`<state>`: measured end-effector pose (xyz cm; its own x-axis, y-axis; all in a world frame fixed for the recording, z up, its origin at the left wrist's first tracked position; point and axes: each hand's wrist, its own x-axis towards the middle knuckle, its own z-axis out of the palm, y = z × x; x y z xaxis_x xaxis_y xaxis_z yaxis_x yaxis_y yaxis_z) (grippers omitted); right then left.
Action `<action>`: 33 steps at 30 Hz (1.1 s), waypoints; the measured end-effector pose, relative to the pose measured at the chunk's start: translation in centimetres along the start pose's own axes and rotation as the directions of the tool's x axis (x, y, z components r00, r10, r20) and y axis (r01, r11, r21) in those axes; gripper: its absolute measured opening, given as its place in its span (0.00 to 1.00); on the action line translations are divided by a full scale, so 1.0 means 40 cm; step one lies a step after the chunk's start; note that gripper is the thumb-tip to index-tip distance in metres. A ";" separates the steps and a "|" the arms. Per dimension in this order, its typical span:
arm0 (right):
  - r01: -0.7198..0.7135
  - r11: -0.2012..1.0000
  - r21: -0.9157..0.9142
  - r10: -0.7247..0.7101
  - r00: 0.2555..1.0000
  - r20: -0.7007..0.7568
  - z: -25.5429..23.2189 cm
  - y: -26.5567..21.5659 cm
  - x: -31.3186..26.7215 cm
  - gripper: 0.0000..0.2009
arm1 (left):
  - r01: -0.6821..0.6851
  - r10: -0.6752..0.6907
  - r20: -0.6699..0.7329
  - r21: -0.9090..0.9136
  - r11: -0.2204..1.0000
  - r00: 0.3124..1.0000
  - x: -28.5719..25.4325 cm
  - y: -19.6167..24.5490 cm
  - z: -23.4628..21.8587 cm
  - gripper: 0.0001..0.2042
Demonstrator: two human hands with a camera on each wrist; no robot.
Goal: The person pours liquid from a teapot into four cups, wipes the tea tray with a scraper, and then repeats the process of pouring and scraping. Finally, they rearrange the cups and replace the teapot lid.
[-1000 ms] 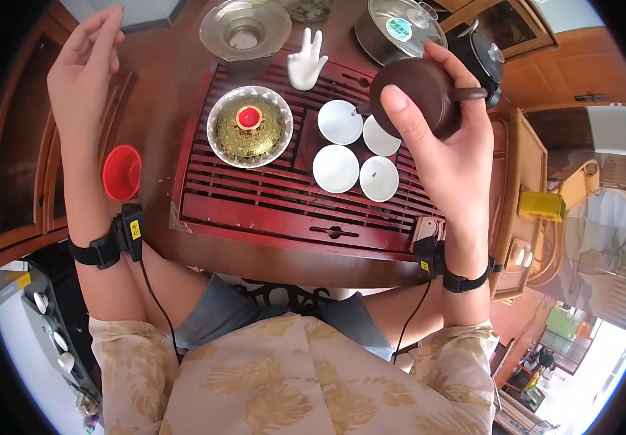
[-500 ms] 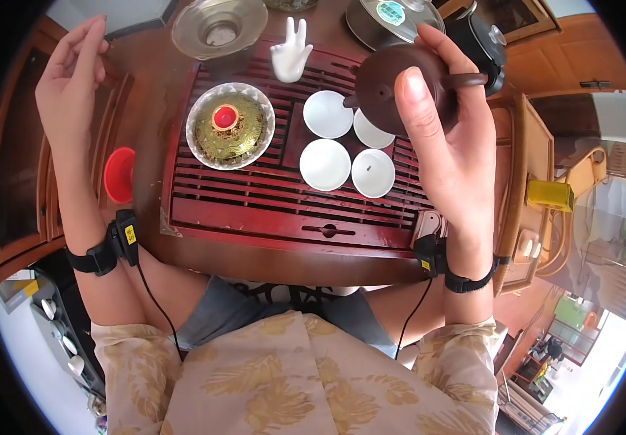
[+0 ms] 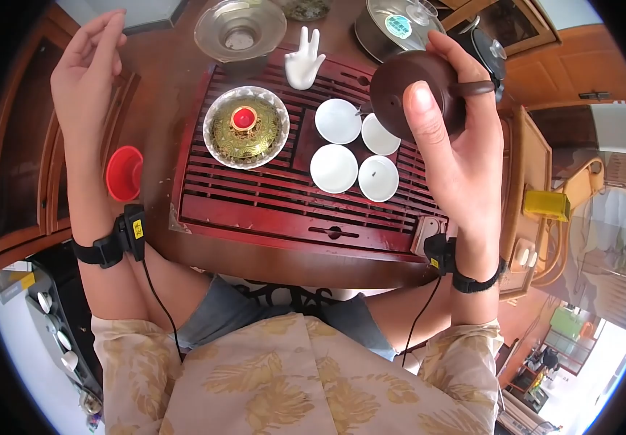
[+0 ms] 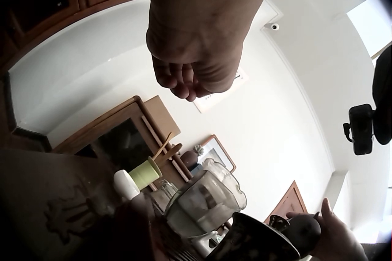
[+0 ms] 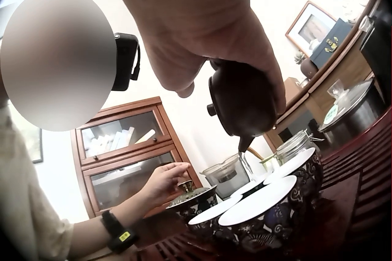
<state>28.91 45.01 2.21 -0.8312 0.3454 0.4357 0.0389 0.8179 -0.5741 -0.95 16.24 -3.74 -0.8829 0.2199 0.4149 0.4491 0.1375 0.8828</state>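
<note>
My right hand (image 3: pixel 462 138) grips a dark brown teapot (image 3: pixel 393 83) around its body and handle, the thumb lying across its near side. In the right wrist view the teapot (image 5: pixel 242 99) is tipped spout-down, and a thin stream of liquid (image 5: pixel 246 164) falls from the spout toward the cups. Several small cups, white inside and dark-patterned outside, stand grouped below; the front-right cup (image 3: pixel 378 179) has a dark speck inside. My left hand (image 3: pixel 92 69) is raised at the left with nothing in it, its fingers loosely bent.
The cups stand on a red slatted tea tray (image 3: pixel 255 214). Also on it are a gold-lidded bowl (image 3: pixel 246 141) and a white hand-shaped figure (image 3: pixel 304 61). A glass vessel (image 3: pixel 240 29) and a lidded pot (image 3: pixel 393 29) stand behind; a red cup (image 3: pixel 124 174) is at left.
The whole head view has swung one way and back. My right thumb sits farther right across the teapot than a second ago; the spout stays over the cups. The left hand barely differs.
</note>
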 end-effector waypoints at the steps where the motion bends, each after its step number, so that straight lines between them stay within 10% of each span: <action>1: -0.003 1.000 0.006 0.003 1.000 -0.002 0.002 0.001 -0.001 0.34 | -0.006 0.006 0.004 0.002 1.000 1.000 0.000 -0.001 0.001 0.15; 8: -0.046 0.991 0.123 0.046 0.999 0.007 0.005 0.000 0.004 0.37 | -0.022 0.022 0.020 -0.009 1.000 1.000 0.003 -0.009 0.005 0.15; 11: 0.134 0.986 -0.096 -0.147 0.978 -0.145 0.045 -0.059 0.009 0.34 | -0.027 0.027 0.022 -0.004 1.000 0.999 0.003 -0.010 0.005 0.15; 14: 0.145 0.978 0.152 -0.146 0.989 -0.004 0.003 -0.013 0.012 0.35 | -0.033 0.033 0.024 0.000 0.999 0.999 0.003 -0.014 0.001 0.15; 33: -0.080 0.992 0.099 0.086 0.995 -0.052 0.009 -0.134 0.022 0.34 | -0.033 0.032 0.018 0.024 0.999 0.999 0.001 -0.012 0.002 0.16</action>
<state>27.78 40.75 5.43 -0.7946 0.4377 0.4207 0.0499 0.7377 -0.6732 -1.18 16.27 -4.19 -0.8652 0.2420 0.4391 0.4810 0.1534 0.8632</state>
